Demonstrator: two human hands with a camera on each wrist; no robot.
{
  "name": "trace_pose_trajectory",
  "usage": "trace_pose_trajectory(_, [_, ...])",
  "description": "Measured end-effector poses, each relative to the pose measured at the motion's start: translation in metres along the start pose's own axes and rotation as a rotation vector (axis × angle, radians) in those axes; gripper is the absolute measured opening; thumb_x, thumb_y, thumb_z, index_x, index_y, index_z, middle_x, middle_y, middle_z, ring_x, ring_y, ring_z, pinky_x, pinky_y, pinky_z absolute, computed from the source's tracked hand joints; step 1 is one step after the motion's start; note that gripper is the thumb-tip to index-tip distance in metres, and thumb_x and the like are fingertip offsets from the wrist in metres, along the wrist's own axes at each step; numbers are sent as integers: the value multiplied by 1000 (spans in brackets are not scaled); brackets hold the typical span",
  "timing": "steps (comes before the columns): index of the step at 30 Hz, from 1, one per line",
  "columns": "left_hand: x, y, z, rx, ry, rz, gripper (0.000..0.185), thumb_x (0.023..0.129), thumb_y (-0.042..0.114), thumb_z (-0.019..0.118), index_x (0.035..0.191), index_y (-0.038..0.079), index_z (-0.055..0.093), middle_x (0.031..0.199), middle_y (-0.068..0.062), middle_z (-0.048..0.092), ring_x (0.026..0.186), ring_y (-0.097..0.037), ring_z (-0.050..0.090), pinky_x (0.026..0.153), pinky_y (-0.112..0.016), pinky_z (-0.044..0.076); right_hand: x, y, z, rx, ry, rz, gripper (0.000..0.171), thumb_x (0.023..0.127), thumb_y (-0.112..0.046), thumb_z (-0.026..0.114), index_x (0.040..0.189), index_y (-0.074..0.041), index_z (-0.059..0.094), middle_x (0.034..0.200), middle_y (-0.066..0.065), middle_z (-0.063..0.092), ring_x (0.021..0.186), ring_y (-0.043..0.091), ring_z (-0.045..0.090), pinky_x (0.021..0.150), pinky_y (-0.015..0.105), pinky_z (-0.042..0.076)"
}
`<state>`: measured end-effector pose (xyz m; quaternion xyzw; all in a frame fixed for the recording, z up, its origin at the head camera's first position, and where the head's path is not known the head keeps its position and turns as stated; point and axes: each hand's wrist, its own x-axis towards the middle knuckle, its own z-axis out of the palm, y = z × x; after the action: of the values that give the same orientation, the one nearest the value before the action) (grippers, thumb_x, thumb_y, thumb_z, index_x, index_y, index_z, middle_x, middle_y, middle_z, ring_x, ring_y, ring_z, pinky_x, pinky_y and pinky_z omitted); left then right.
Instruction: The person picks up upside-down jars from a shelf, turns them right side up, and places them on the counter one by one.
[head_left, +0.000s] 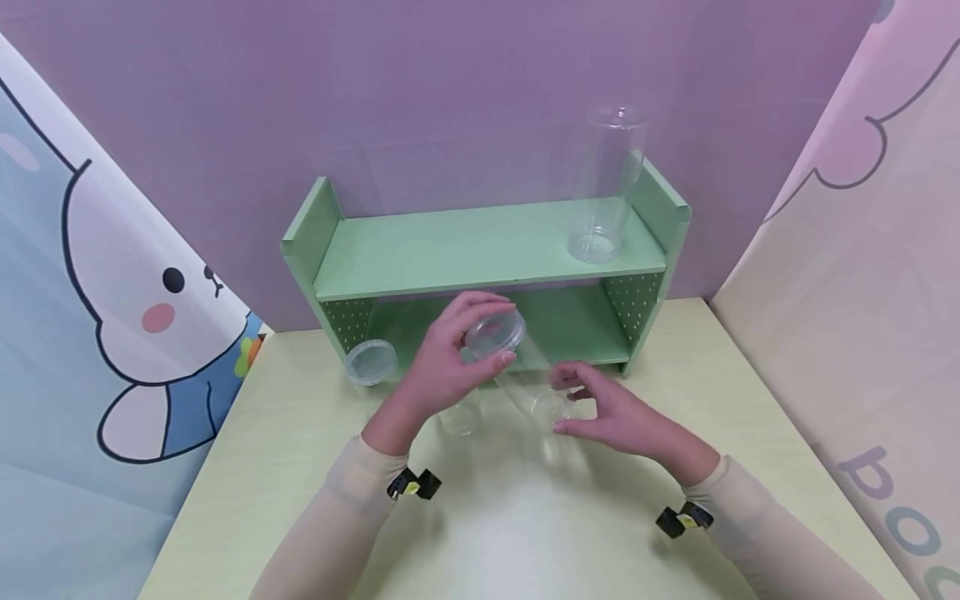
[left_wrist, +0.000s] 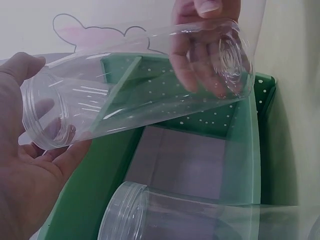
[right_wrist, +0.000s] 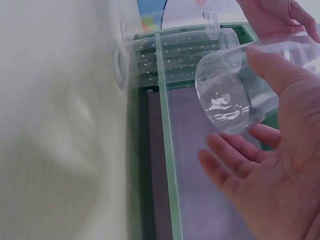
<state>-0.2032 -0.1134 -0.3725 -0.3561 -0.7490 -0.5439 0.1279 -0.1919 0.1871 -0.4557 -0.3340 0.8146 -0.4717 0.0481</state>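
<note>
My left hand [head_left: 450, 358] grips a tall clear plastic jar [left_wrist: 125, 85] at its ringed top end, with the thumb on one side and fingers on the other. The jar slants down to the right above the table. My right hand [head_left: 611, 412] is at its base, with thumb and fingers spread to either side. Through the clear wall, the right fingers [left_wrist: 200, 67] show behind the base in the left wrist view. Right fingertips [right_wrist: 215, 142] lie just beyond the bottom rim in the right wrist view.
A green two-tier shelf [head_left: 450, 250] stands at the back of the pale table [head_left: 480, 533]. Another tall clear jar [head_left: 607, 192] is on its upper right. A jar with a round top [head_left: 371, 362] and another clear jar [head_left: 459, 417] stand before the shelf at the left.
</note>
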Motion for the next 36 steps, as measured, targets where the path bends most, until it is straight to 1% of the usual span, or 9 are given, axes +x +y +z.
trace_pose_trajectory(2, [0, 0, 1, 4, -6, 7, 54, 94, 11, 88, 145, 14, 71, 146, -1, 60, 124, -24, 64, 95, -45, 65, 1, -1, 1, -12, 36, -31, 76, 95, -15, 91, 156, -4, 48, 148, 9, 63, 135, 32, 63, 111, 60, 54])
trace_pose_trajectory(6, [0, -1, 2, 9, -17, 19, 54, 93, 11, 89, 145, 13, 72, 146, -1, 60, 124, -24, 63, 95, -44, 64, 6, -7, 3, -20, 121, -99, 80, 94, -12, 91, 159, -6, 47, 149, 8, 62, 135, 29, 63, 111, 58, 55])
trace_pose_trajectory(9, [0, -1, 3, 17, -24, 29, 54, 93, 11, 89, 145, 12, 72, 147, -1, 60, 126, -24, 62, 95, -45, 64, 11, -13, 6, -14, 172, -130, 82, 92, -10, 92, 160, -7, 47, 150, 8, 62, 137, 28, 62, 111, 57, 55])
trace_pose_trajectory(12, [1, 0, 5, 29, -31, 37, 54, 93, 11, 90, 145, 13, 72, 147, -1, 60, 126, -25, 62, 95, -45, 63, 16, -19, 11, -15, 202, -150, 83, 91, -10, 93, 160, -5, 48, 149, 9, 62, 138, 29, 60, 111, 58, 55])
trace_pose_trajectory(14, [1, 1, 6, 39, -37, 41, 55, 93, 12, 90, 145, 14, 72, 148, 0, 60, 127, -24, 62, 96, -45, 62, 19, -23, 13, -21, 212, -153, 83, 90, -11, 94, 159, -2, 48, 148, 10, 62, 138, 29, 60, 111, 58, 55])
trace_pose_trajectory(19, [2, 0, 7, 57, -45, 47, 54, 93, 13, 90, 145, 14, 72, 148, 0, 60, 129, -23, 61, 97, -44, 62, 22, -29, 19, -41, 228, -135, 82, 90, -13, 95, 159, -7, 51, 145, 7, 63, 136, 28, 61, 110, 56, 56])
trace_pose_trajectory(22, [2, 0, 8, 73, -49, 52, 54, 94, 14, 90, 144, 15, 72, 148, 0, 60, 129, -23, 61, 97, -43, 61, 22, -30, 20, -42, 238, -129, 80, 91, -14, 95, 158, -11, 52, 144, 11, 64, 134, 28, 62, 109, 55, 57])
trace_pose_trajectory(27, [2, 0, 9, 86, -56, 49, 53, 94, 16, 90, 144, 15, 72, 149, 0, 60, 129, -23, 61, 96, -42, 61, 23, -30, 22, -38, 246, -124, 79, 91, -15, 94, 158, -12, 52, 144, 16, 65, 132, 28, 63, 107, 54, 58])
trace_pose_trajectory(36, [0, 0, 7, 135, -72, 35, 56, 93, 20, 91, 145, 18, 72, 150, 3, 59, 129, -20, 60, 97, -43, 60, 23, -29, 24, -25, 247, -102, 77, 91, -14, 94, 157, -12, 54, 144, 8, 66, 131, 27, 64, 106, 52, 59])
